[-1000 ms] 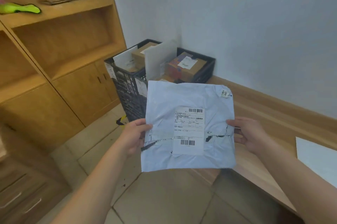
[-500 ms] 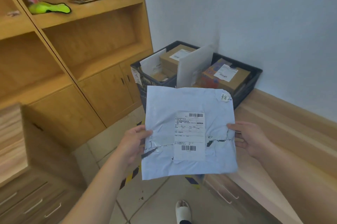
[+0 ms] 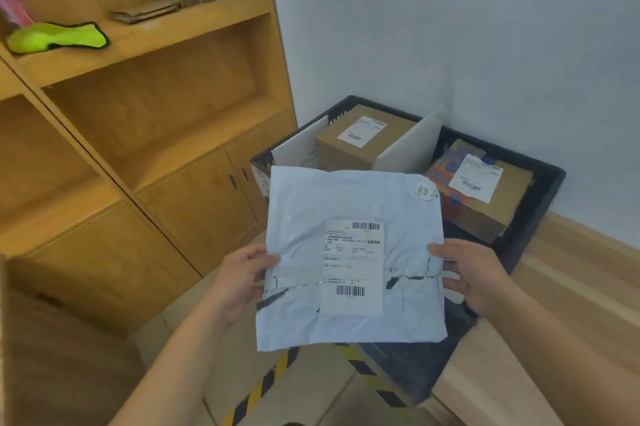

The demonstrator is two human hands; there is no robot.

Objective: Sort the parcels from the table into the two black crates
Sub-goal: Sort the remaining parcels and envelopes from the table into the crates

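Here, a pale grey, roughly square plastic mailer parcel (image 3: 353,203) is held up in the air, its white address label turned to the camera. Its left edge is pinched by the left hand (image 3: 242,278), thumb on the front and fingers behind. Its right edge is gripped the same way by the right hand (image 3: 474,275). No marked long axis is shown by the parcel, which is nearly as wide as it is tall, and neither hand is placed nearer the goal.

Directly beyond the parcel, partly hidden by its top edge, the two crates are found. The left black plastic crate (image 3: 341,105) lies behind the parcel's upper left, with a brown cardboard box (image 3: 346,155) in it. The right black plastic crate (image 3: 547,190) lies behind its upper right, with a printed cardboard box (image 3: 509,210). A white upright sheet (image 3: 408,148) is stood between the boxes. A short carry forward is judged to be called for — which crate is meant cannot be told.

Left of the parcel a wooden shelf unit (image 3: 156,134) with cupboards is seen. Below it lies tiled floor marked with yellow-and-black tape (image 3: 263,387). To its right is a pale wooden table top (image 3: 588,304), backed by a plain white wall (image 3: 450,27).
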